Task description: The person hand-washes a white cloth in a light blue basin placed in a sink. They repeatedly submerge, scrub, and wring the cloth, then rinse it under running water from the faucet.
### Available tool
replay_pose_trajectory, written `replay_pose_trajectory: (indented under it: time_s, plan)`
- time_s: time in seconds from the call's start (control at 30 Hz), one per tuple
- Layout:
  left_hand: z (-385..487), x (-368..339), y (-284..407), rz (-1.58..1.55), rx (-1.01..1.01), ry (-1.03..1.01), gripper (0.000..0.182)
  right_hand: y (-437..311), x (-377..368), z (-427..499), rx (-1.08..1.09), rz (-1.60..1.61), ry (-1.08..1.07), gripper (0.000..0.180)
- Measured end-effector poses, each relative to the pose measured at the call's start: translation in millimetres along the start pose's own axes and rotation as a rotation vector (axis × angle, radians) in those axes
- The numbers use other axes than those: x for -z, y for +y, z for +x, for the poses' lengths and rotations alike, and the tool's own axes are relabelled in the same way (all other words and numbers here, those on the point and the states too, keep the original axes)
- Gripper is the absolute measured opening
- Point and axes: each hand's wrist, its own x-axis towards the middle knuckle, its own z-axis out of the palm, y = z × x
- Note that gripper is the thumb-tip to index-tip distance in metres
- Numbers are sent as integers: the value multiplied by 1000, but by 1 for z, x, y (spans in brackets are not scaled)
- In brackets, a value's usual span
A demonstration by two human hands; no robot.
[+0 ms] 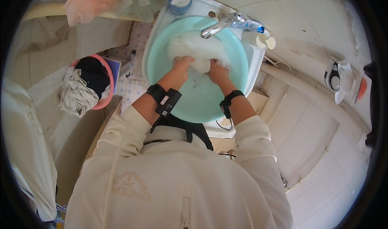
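A large mint-green basin (197, 107) sits on the white sink (254, 64) and holds water. In its far half lies a bunched, soaked white cloth (197, 45), with small bubbles at its right side. My left hand (182, 66) grips the near left part of the cloth, fingers curled into it. Close by on the right, my right hand (219, 72) holds the cloth's near edge, its fingertips partly hidden by cloth and suds. Both hands are low in the basin. The chrome faucet (219, 25) reaches over the basin's far edge, above the cloth.
A blue-and-white container (180, 3) stands at the sink's back left corner. On the right ledge are a tube (248, 25) and a bottle (256, 39). Left of the sink, a pink tub (111, 86) holds dark and light clothes. Mesh bath puffs (94, 1) hang at upper left.
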Motion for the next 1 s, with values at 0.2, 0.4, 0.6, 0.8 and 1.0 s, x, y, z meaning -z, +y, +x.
replay_pose_trajectory:
  time_s: [0.2, 0.4, 0.6, 0.8, 1.0]
  plan:
    - [-14, -6, 13, -114, 198, -181, 51, -28, 64, -55, 111, 737, 549, 51]
    - [-76, -18, 11, 86, -495, -767, 40, -96, 145, -142, 206, 441, 705, 49]
    - [-64, -33, -2, -716, 222, -769, 43, -110, 121, -106, 45, 438, 887, 33]
    - [-64, -33, -10, -203, -145, -480, 52, -91, 95, -88, -77, 725, 821, 24]
    - [-87, -24, 26, 224, -133, -235, 69, -31, 54, -88, -287, 1794, 44, 33]
